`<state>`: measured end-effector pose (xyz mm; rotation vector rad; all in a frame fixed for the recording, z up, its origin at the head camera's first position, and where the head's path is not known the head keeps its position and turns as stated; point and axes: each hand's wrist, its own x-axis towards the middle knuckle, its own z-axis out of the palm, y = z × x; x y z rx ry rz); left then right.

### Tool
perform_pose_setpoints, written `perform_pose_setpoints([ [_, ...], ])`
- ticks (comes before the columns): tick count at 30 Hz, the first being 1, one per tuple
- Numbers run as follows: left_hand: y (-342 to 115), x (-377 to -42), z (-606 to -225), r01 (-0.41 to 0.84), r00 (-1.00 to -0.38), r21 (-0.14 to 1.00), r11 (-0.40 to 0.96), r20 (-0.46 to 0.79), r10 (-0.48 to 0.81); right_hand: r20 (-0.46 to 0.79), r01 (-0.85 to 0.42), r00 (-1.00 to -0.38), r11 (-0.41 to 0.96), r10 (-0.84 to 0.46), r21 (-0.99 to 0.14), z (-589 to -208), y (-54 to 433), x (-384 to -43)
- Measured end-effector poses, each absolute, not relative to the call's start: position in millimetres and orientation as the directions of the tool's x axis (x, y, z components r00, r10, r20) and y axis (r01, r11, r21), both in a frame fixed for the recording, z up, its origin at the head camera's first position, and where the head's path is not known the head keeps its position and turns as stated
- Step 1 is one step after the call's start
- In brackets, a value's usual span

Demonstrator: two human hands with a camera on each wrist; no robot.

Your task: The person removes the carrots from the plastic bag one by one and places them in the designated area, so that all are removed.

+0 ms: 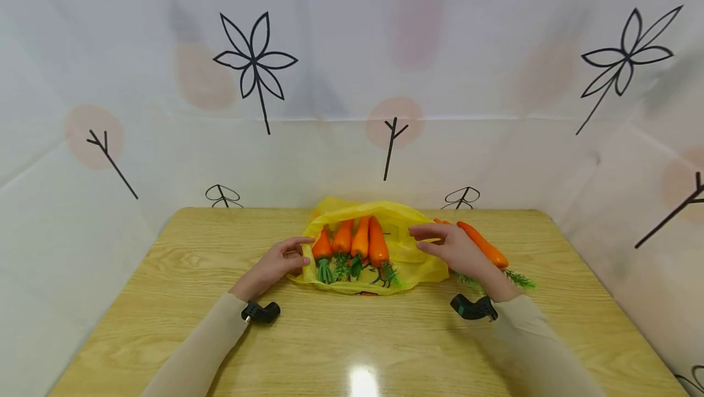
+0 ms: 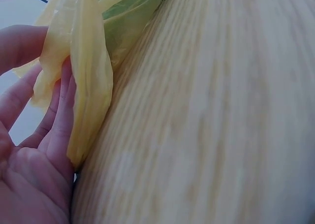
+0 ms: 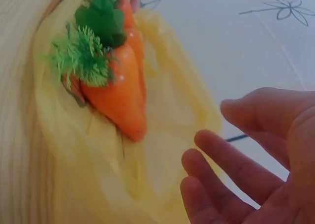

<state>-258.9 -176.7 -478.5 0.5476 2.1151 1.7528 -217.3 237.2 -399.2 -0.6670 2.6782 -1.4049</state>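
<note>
A yellow plastic bag [image 1: 423,269] lies on the table with its mouth spread wide. Inside it several orange carrots [image 1: 360,238] with green tops rest side by side, tops toward the near edge. My left hand [image 1: 280,262] holds the bag's left edge between thumb and fingers; the left wrist view shows the yellow film [image 2: 91,86] running between them. My right hand [image 1: 453,250] hovers by the bag's right side, its fingers extended and apart, holding nothing. In the right wrist view, the fingers [image 3: 236,160] point toward the bagged carrots [image 3: 120,88].
Outside the bag, behind my right hand, more carrots [image 1: 483,244] lie on the wooden table [image 1: 352,336], partly covered by that hand. A pale cloth backdrop [image 1: 330,159] with plant drawings stands along the table's far edge. Dark cameras [image 1: 261,311] sit on both wrists.
</note>
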Motion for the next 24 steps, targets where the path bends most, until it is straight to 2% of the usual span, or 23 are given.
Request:
perform_pose_setpoints([
  [9, -177, -259, -477, 0.084, -0.864, 0.984, 0.158, -0.007, 0.504, 0.066, -0.239, -0.927, 0.444, -0.370, -0.864, -412, 204, -232],
  [19, -176, -260, -478, 0.080, -0.861, 0.987, 0.143, -0.004, 0.509, -0.075, -0.105, -0.939, 0.485, -0.336, -0.868, -430, 184, -246],
  [24, -177, -259, -478, 0.076, -0.862, 0.988, 0.138, -0.004, 0.506, -0.115, -0.077, -0.941, 0.532, -0.319, -0.843, -433, 176, -245],
])
